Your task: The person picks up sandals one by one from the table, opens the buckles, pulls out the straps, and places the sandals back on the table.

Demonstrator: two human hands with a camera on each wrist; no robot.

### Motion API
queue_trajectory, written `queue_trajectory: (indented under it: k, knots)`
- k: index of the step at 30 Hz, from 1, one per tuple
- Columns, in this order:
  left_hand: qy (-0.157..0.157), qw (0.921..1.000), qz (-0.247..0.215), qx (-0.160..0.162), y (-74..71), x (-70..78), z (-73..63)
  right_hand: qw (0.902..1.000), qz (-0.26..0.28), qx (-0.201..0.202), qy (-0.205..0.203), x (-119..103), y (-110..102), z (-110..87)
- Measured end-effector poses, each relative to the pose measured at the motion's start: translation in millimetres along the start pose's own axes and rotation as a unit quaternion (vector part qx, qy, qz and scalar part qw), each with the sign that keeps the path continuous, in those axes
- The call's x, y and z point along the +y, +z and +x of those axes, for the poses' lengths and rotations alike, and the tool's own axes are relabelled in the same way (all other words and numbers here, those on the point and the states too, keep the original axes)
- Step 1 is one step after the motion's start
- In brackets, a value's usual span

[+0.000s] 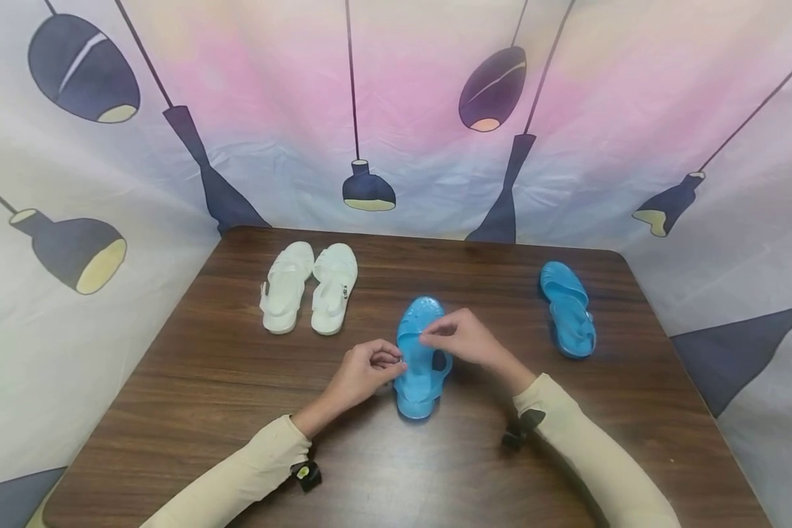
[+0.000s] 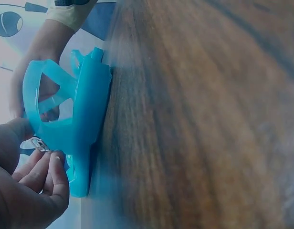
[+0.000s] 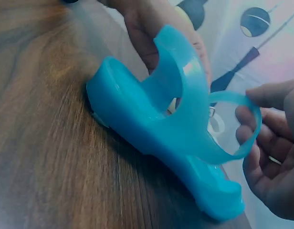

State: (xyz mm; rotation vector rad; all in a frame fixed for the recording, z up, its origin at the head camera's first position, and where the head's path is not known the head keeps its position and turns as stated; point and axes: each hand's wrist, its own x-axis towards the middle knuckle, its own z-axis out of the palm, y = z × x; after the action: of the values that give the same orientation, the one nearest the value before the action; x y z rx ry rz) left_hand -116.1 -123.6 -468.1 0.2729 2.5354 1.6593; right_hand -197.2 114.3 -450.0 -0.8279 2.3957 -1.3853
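Observation:
A blue jelly sandal [image 1: 416, 403] lies on the table in front of the person, toe pointing away. The left hand [image 1: 364, 372] is at its left side. In the left wrist view, that hand's thumb and fingers pinch the small metal buckle [image 2: 40, 144] on the sandal's side. Over the sandal from the right comes the right hand [image 1: 467, 339]. As the right wrist view shows, its thumb and fingers grip the thin blue strap [image 3: 228, 97], which bends in a loop beside the sandal. Whether the strap passes through the buckle is hard to tell.
A matching blue sandal [image 1: 573, 326] lies at the right of the brown wooden table [image 1: 237, 425]. Two white sandals, one on the left [image 1: 284, 293] and one on the right [image 1: 333, 290], lie side by side at the back left. A patterned cloth [image 1: 409, 88] hangs behind the table.

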Motion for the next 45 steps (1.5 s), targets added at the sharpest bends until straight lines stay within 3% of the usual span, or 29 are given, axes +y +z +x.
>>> queue_trajectory:
  k: [7,13,18,24,31,37,45]
  knots:
    - [-0.013,0.9999,-0.001,-0.01,2.7,0.4,0.3,0.9946,-0.102,0.013,-0.007,-3.0,4.9,9.0]
    - [-0.036,0.9992,0.005,-0.014,1.3,-2.6,-3.7,0.9927,-0.108,0.052,0.017,-1.5,-4.7,-4.3]
    - [-0.052,0.9982,0.019,-0.023,-1.0,-3.1,-7.9,0.99,-0.107,0.056,0.073,-0.9,-11.2,-24.8]
    - [-0.08,0.9956,0.013,-0.049,-1.0,-2.3,-12.2,0.9879,-0.038,-0.016,0.149,3.6,-4.5,-50.7]
    - [-0.086,0.9948,-0.012,-0.054,2.2,-3.3,-11.0,0.9807,0.098,-0.074,0.152,11.6,13.3,-63.2]
    - [-0.088,0.9936,-0.042,-0.057,3.6,-2.5,-10.4,0.9719,0.169,-0.067,0.149,9.8,22.8,-64.5]
    - [-0.081,0.9918,-0.086,-0.049,10.0,1.2,-13.5,0.9698,0.181,-0.046,0.157,7.6,21.6,-67.4]
